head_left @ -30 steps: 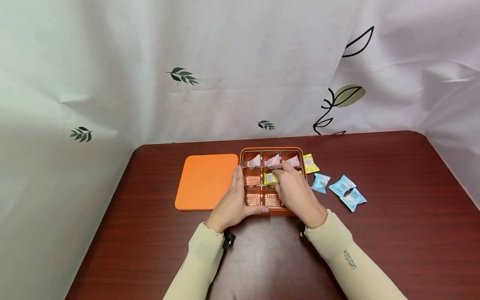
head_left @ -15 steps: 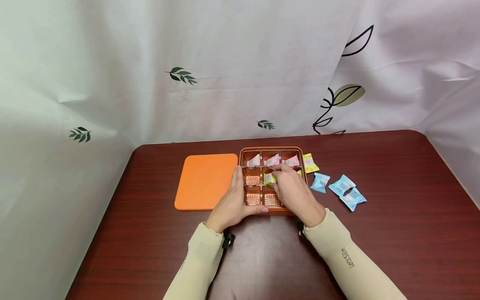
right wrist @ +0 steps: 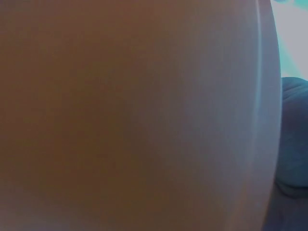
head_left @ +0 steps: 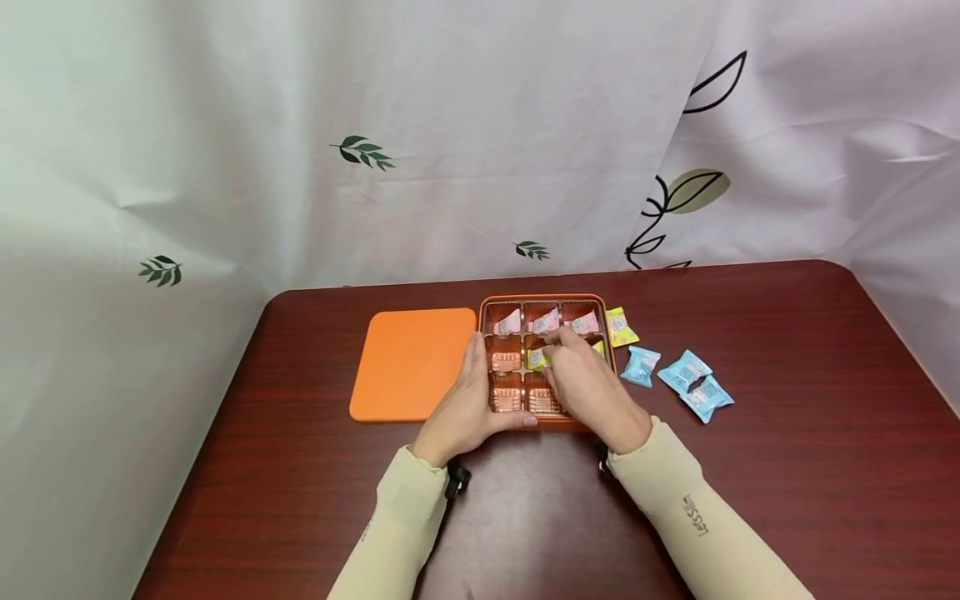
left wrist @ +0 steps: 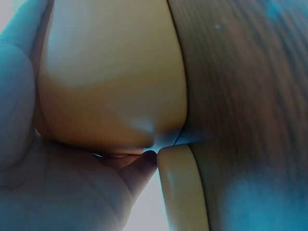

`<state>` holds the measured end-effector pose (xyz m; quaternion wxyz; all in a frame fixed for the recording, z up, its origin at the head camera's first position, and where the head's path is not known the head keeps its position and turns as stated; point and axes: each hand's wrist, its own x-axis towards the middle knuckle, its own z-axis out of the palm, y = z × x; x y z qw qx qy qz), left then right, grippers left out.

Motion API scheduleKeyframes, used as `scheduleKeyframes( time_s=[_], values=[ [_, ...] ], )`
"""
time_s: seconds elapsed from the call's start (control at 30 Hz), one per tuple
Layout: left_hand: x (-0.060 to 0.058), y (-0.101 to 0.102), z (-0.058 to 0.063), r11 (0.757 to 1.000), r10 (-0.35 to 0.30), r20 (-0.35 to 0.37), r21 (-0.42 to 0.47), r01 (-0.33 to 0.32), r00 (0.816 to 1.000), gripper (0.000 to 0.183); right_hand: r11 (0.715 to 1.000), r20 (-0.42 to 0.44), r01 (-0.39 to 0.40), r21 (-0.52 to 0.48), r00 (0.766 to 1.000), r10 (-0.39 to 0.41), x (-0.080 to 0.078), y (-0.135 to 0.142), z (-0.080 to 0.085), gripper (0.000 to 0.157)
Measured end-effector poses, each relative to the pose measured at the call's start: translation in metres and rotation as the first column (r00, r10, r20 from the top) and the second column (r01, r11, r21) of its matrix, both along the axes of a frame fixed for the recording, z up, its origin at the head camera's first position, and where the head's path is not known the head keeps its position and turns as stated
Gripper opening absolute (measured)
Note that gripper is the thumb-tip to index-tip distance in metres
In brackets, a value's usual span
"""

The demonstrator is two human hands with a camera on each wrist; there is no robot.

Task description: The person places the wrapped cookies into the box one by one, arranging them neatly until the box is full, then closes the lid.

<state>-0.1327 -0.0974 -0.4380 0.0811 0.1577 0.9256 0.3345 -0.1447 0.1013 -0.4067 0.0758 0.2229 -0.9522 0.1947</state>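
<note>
The right hand's [head_left: 588, 381] grip pinches a yellow packet [head_left: 536, 358] in the centre compartment of an orange box [head_left: 540, 297]; the packet lies just left of its fingertips, its long axis partly hidden. The left hand [head_left: 467, 408], fingers straight, rests against the box's left side. Counted: three pink packets [head_left: 543, 322] in the far row, three yellow ones (two inside, one right of the box), three blue packets [head_left: 640, 367] on the tabletop [head_left: 795, 475], one orange lid [head_left: 412, 364].

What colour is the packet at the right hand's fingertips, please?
Mostly yellow; the packet shows best in the head view.
</note>
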Motion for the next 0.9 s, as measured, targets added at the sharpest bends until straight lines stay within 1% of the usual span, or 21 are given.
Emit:
scheduleKeyframes(
  time_s=[0.13, 0.3, 0.4, 0.57, 0.67, 0.9],
  values=[
    [0.0001, 0.0003, 0.0004, 1.000, 0.002, 0.008, 0.001, -0.002, 1.000, 0.136, 1.000, -0.034, -0.028, 0.008, 0.999, 0.029, -0.0007, 0.0018, 0.0003, 0.013],
    [0.0001, 0.0005, 0.0008, 1.000, -0.002, 0.015, -0.004, 0.002, 1.000, 0.136, 0.999, -0.056, -0.044, 0.021, 0.997, 0.046, -0.0016, 0.0035, -0.0005, 0.008],
    [0.0003, 0.0001, 0.0013, 1.000, -0.001, 0.013, -0.005, 0.001, 1.000, 0.136, 0.998, -0.078, -0.053, 0.044, 0.995, 0.056, -0.0016, 0.0040, -0.0012, 0.008],
    [-0.0007, 0.0003, 0.0007, 1.000, -0.003, 0.003, -0.001, 0.003, 1.000, 0.136, 0.997, -0.104, -0.040, 0.071, 0.993, 0.048, -0.0010, 0.0060, -0.0020, 0.011],
    [-0.0007, 0.0005, 0.0005, 1.000, -0.001, 0.004, 0.001, 0.001, 1.000, 0.137, 0.996, -0.097, -0.035, 0.076, 0.994, 0.042, -0.0005, 0.0069, -0.0024, 0.013],
    [-0.0005, 0.0006, 0.0006, 1.000, 0.005, 0.015, -0.006, -0.005, 1.000, 0.136, 0.999, -0.021, -0.009, 0.052, 1.000, 0.010, 0.0005, 0.0075, -0.0021, 0.019]
  ],
)
